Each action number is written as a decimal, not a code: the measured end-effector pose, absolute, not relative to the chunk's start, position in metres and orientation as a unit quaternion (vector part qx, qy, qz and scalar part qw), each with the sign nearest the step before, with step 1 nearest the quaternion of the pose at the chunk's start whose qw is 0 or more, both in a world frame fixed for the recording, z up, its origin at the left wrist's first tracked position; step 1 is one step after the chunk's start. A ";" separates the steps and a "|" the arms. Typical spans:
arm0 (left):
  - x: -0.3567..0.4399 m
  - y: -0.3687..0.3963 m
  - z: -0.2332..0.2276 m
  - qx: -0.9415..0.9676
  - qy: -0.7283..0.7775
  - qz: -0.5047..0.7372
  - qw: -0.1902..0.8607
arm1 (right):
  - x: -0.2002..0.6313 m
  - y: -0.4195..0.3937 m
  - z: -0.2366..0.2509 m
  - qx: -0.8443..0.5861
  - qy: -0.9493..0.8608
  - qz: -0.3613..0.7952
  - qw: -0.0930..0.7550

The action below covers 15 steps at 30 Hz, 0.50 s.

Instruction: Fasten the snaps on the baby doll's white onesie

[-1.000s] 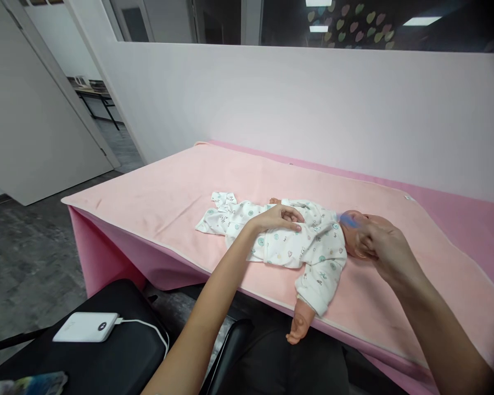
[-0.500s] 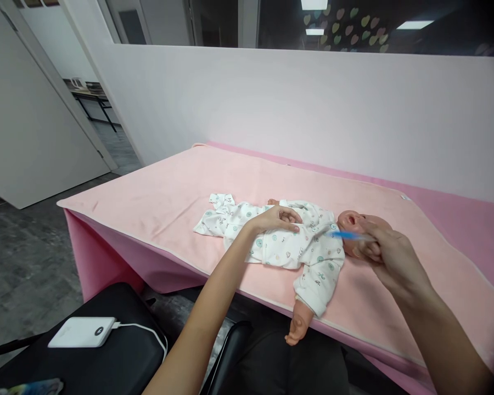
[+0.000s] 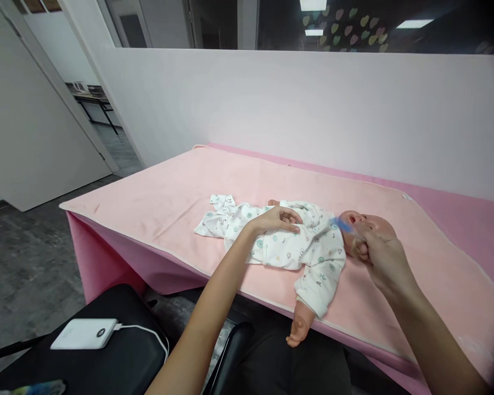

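A baby doll (image 3: 321, 236) lies on its back, dressed in a white patterned outfit, its head to the right. Across its belly rests my left hand (image 3: 276, 220), fingers loosely bent and apart, holding nothing. My right hand (image 3: 381, 255) is closed in a pinch on a slim blue thing (image 3: 342, 224), too smeared by motion for its kind to show. The blue end points left, close to the doll's chin and collar. My right hand covers part of the doll's head (image 3: 372, 222); the mouth is visible and open.
A pale pink cloth (image 3: 156, 192) covers the table, which stands against a white wall (image 3: 296, 109). To the left, a black chair (image 3: 119, 365) holds a white power bank (image 3: 84, 333) with a white cable. The doll's near arm (image 3: 301, 322) hangs over the table edge.
My right hand has shifted slightly left, and the blue thing now tilts upward toward the doll's mouth and chin. My left hand stays on the belly.
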State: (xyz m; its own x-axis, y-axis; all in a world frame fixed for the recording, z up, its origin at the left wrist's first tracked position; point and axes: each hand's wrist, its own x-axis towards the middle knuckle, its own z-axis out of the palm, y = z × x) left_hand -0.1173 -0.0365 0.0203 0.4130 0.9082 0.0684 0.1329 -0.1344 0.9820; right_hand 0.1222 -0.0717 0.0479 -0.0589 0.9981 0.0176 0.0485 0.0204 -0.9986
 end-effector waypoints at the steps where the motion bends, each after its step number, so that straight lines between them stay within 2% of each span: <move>1: -0.118 -0.036 0.020 0.659 0.395 0.368 0.523 | 0.123 -0.073 0.050 -0.491 -0.527 0.505 0.475; 6: -0.119 -0.035 0.017 0.667 0.403 0.361 0.513 | 0.139 -0.079 0.041 -0.517 -0.533 0.460 0.486; 15: -0.121 -0.033 0.019 0.640 0.416 0.381 0.521 | 0.225 -0.081 -0.042 -0.658 -0.509 0.330 0.446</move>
State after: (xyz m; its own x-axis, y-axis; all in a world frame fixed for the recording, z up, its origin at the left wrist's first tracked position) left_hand -0.1209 -0.0334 0.0190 0.3639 0.9299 0.0534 0.1359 -0.1097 0.9846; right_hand 0.2251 -0.0809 -0.0418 0.2645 0.9642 0.0198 0.3750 -0.0840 -0.9232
